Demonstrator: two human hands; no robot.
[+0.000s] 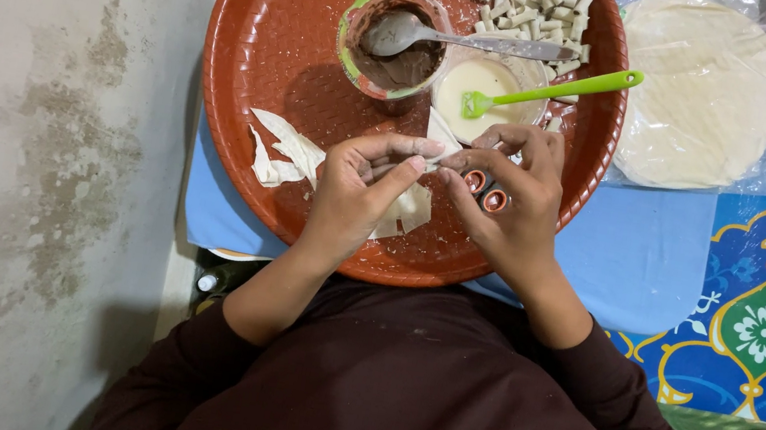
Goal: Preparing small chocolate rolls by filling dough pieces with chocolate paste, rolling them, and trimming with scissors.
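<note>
Red round tray (255, 54): both hands work over its 6 o'clock rim. Left hand (355, 196) and right hand (515, 210) meet fingertip to fingertip, pinching a thin pastry strip (440, 138) whose free end points to 12 o'clock. Neither hand is nearer. Strip's pinched middle hidden by fingers; its long axis cannot be read. Tray's top cut off.

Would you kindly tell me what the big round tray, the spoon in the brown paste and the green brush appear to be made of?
Tray: probably moulded plastic, red-brown, with a dimpled, slightly glossy surface. Spoon: metal by its grey reflective bowl and handle. Brush: likely plastic or silicone, uniform bright lime green with a soft sheen.
</note>
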